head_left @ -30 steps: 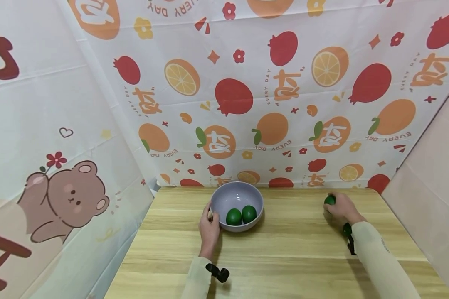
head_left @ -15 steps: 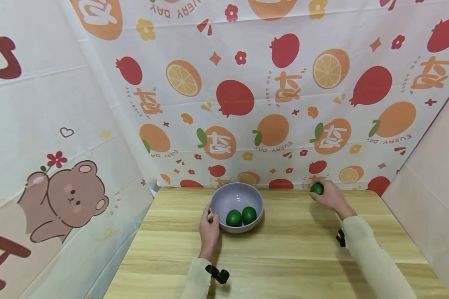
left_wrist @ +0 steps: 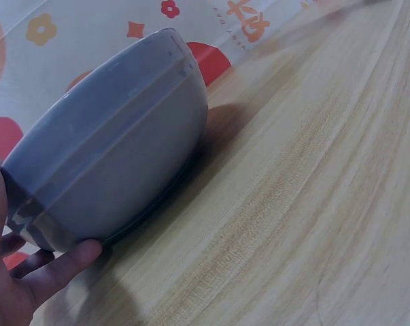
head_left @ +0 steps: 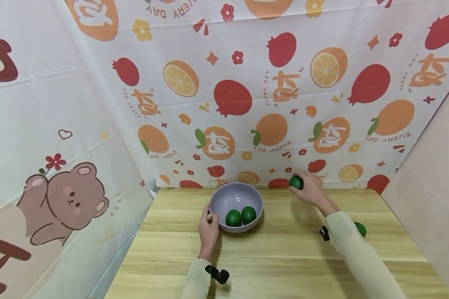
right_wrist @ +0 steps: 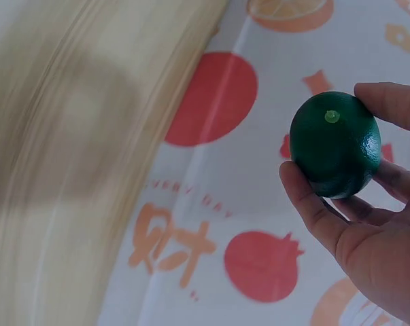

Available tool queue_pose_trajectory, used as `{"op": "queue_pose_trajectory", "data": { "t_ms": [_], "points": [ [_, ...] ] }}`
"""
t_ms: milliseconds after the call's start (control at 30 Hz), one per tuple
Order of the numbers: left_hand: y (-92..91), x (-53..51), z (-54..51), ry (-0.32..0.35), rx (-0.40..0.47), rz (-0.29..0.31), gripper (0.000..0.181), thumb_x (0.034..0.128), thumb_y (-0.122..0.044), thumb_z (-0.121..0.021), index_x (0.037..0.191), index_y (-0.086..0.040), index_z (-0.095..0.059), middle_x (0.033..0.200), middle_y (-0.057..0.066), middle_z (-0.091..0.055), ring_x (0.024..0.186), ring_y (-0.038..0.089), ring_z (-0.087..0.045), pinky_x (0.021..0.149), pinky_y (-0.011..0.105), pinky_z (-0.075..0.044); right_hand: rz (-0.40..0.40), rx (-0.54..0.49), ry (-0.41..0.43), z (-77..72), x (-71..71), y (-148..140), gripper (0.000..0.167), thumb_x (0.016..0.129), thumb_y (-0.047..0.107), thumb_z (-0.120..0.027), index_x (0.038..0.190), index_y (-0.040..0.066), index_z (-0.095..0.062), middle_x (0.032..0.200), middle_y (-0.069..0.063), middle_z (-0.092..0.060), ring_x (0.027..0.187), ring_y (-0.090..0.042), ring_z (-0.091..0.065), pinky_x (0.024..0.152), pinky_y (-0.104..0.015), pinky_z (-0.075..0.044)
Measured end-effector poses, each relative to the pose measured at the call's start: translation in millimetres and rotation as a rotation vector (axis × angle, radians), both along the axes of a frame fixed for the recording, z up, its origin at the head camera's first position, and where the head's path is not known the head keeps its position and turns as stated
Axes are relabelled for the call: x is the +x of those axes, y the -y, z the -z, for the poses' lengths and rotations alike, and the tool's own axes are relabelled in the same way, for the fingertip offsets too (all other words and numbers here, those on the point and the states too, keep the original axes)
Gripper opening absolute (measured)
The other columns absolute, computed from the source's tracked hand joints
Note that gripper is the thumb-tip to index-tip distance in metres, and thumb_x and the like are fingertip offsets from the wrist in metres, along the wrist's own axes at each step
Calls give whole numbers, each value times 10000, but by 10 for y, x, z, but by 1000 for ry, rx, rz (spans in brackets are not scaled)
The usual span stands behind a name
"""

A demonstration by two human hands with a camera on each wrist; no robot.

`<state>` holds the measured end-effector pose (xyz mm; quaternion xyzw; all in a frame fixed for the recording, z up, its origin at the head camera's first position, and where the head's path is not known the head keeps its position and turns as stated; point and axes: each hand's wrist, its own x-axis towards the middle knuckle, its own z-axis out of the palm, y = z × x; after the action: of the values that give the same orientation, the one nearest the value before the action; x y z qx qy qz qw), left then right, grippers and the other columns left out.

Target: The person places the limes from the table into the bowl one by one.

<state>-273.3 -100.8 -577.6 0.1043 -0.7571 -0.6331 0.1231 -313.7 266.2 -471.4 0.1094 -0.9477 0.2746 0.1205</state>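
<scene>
A lavender-grey bowl (head_left: 220, 198) stands on the table with two green limes (head_left: 233, 218) lying side by side in it. My left hand (head_left: 208, 228) holds the bowl's left side; in the left wrist view its thumb and fingers are against the bowl's outer wall (left_wrist: 123, 142). My right hand (head_left: 310, 189) holds another lime (head_left: 296, 182) above the table's back part, to the right of the bowl. In the right wrist view this lime (right_wrist: 335, 144) is pinched between thumb and fingers, its pale stem spot showing.
One more lime (head_left: 360, 229) lies on the wooden table (head_left: 269, 265) at the right, partly hidden by my right sleeve (head_left: 355, 245). A fruit-printed cloth (head_left: 232, 54) hangs behind the table. A bear-printed cloth (head_left: 7, 124) hangs at the left.
My right hand has lifted its lime and carried it left toward the bowl. The lime at the right now shows behind the sleeve. My left hand and the bowl have stayed put.
</scene>
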Motion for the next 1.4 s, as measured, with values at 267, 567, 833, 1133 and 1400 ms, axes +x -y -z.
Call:
{"op": "queue_pose_trajectory", "data": {
  "t_ms": [267,567,833,1133,1400],
  "points": [
    [5,9,6,-4,0,-11,523,1009,-174,-515,1520,-275,-479,1492,180,-526,1039,325,-676,575,346,-587,-52,-53,58,-70,-6,326,566,929,255,-714,1414,18,-546,1394,-277,-552,1119,-420,-592,844,-537,-561],
    [-26,-31,23,-8,7,1,541,996,-156,-516,1522,-274,-475,1495,191,-528,1065,323,-677,558,288,-564,-93,-60,58,-33,-75,666,559,911,269,-737,1397,46,-572,1382,-236,-574,1143,-381,-584,876,-519,-553],
    [-5,-29,36,4,13,-9,523,1005,-174,-524,1514,-281,-481,1484,188,-533,1055,313,-671,560,302,-568,-121,-129,124,27,-93,1087,546,920,290,-739,1392,72,-571,1365,-159,-572,1146,-315,-576,934,-487,-553],
    [18,-19,43,2,11,-2,530,1004,-179,-514,1522,-281,-472,1499,197,-523,1091,323,-667,591,303,-588,-161,-165,148,62,-115,1546,544,918,290,-743,1391,72,-585,1390,-144,-583,1156,-291,-572,947,-469,-546],
    [22,-32,55,-9,-2,1,525,1008,-173,-514,1521,-274,-473,1488,192,-535,1040,302,-677,582,285,-576,-155,-152,197,150,-136,1846,588,923,354,-734,1419,90,-563,1413,-154,-553,1145,-282,-569,929,-459,-542]
  ]
}}
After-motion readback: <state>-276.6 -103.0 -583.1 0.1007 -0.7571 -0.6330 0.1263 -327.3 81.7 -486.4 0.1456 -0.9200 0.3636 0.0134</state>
